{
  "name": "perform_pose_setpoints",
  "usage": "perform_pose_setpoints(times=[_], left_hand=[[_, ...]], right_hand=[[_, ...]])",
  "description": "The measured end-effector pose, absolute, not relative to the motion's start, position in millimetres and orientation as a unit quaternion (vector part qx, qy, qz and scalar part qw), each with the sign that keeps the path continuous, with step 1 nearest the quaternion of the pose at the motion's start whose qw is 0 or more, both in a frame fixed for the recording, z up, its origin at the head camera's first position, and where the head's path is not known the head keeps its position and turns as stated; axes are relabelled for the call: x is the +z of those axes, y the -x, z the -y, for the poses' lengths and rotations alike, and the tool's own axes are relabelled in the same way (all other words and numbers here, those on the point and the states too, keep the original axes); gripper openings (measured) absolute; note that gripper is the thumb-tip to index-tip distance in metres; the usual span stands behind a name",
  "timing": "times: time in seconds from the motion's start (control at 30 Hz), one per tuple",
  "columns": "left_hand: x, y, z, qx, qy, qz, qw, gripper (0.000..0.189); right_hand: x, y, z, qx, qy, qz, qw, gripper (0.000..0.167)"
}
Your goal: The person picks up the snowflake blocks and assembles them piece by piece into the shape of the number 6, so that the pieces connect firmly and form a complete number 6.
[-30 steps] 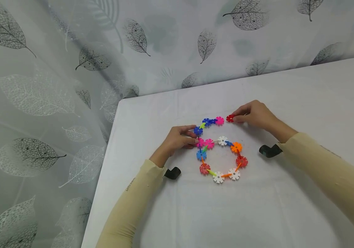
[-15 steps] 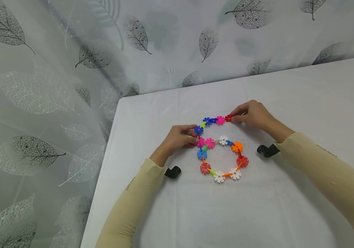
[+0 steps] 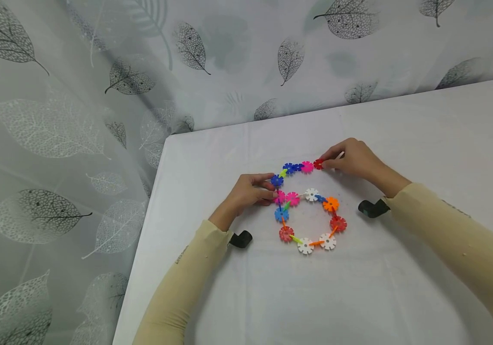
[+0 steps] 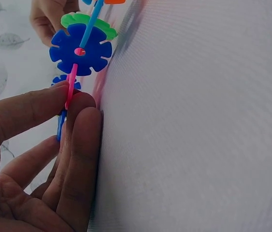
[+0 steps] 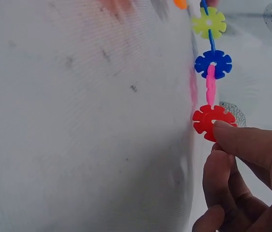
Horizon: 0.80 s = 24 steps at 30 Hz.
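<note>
Slotted plastic snowflake discs, joined edge to edge, form a closed ring with an open arc curving up and right from its upper left. My left hand (image 3: 246, 194) pinches a pink disc (image 4: 71, 84) where arc and ring meet; a dark blue disc (image 4: 63, 50) is slotted onto it in the left wrist view. At the arc's far end my right hand (image 3: 351, 158) holds a red disc (image 5: 204, 122) between thumb and fingers. Its edge meets the last pink disc (image 5: 211, 87) of the arc. An orange disc (image 3: 330, 204) sits at the ring's upper right.
The discs lie on a white-covered table (image 3: 358, 292). Leaf-printed curtains (image 3: 229, 62) hang behind it and along its left side. Black angled pieces (image 3: 241, 239) stick out from both sleeve cuffs.
The right hand has moved a little left, carrying the red disc across a small gap up to the pink end disc. The left hand keeps its hold in the same place.
</note>
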State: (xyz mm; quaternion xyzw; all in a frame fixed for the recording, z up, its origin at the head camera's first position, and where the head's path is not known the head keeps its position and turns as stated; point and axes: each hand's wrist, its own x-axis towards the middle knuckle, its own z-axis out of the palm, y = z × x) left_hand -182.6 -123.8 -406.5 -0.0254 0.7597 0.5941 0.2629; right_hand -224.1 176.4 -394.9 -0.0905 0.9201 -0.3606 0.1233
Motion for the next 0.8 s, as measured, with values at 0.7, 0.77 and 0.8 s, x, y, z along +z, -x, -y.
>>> perform_pose_setpoints(times=[0.7,0.77,0.8], left_hand=[[-393,196,124,0.466,-0.027,-0.847,0.254,0.050],[-394,200,121,0.460,-0.030,-0.855,0.238,0.051],[-395,201,119,0.461,-0.032,-0.856,0.232,0.050]], right_hand=[[-398,225,-170,-0.376,0.081,-0.914,0.133,0.023],[-399,226,-170,-0.377,0.080,-0.913,0.132,0.022],[-399,226,-170,-0.378,0.080,-0.913,0.132,0.022]])
